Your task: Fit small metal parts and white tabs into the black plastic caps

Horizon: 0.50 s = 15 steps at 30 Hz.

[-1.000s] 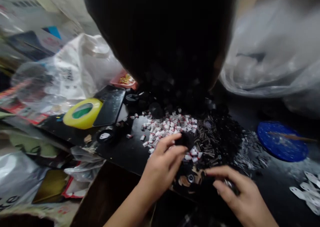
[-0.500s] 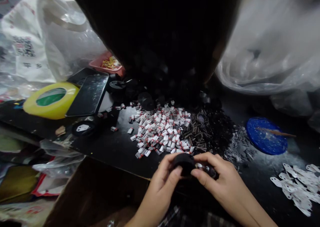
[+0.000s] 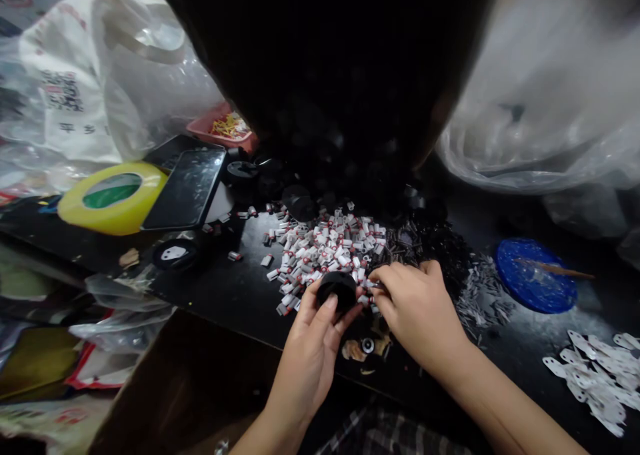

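My left hand (image 3: 313, 338) is closed around a round black plastic cap (image 3: 337, 291), its hollow side facing up. Just to the right, my right hand (image 3: 417, 308) reaches over the edge of a pile of small white sleeves with red ends (image 3: 325, 245). Its thumb and fingers are pinched together; whatever is between them is too small to make out. Dark coil springs (image 3: 400, 238) lie beyond that hand. Below the hands, at the table's front edge, sits a small round piece with a pale ring (image 3: 368, 345) among brownish scraps.
A yellow tape roll (image 3: 113, 198) and a dark phone-like slab (image 3: 185, 188) are at left. Grey pins (image 3: 483, 298), a blue lid (image 3: 537, 275) and white metal plates (image 3: 597, 375) lie at right. Plastic bags (image 3: 540, 108) and a large dark shape (image 3: 325, 61) stand behind.
My right hand has left the cap and moved up to the pile's edge; the shiny piece it held is no longer visible there. My left hand has shifted left and up with the cap.
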Available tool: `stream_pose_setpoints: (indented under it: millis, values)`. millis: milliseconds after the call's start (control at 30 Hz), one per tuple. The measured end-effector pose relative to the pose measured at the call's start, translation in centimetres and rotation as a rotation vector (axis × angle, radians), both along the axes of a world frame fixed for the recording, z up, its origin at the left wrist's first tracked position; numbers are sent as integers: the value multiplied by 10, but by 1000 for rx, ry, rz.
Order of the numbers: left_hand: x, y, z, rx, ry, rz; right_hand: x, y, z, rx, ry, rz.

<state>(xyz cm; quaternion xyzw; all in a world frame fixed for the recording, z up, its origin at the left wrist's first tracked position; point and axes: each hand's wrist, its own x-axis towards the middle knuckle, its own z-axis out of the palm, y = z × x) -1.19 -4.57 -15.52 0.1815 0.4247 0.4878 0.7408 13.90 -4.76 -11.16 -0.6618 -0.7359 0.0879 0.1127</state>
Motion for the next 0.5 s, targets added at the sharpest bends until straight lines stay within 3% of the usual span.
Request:
stream_pose_setpoints:
  millis: [167, 267, 400, 500]
  values:
    - [4, -9, 8, -91, -95, -106, 8, -22, -1, 82, 282, 4]
    - [8, -13, 10, -90, -136, -122, 10, -30, 0, 57, 422, -66]
    - [10, -17, 9, -45, -128, -156, 11, -31, 3, -63, 489, -190]
    - [8, -20, 8, -38, -102, -177, 10, -31, 3, -87, 475, -168]
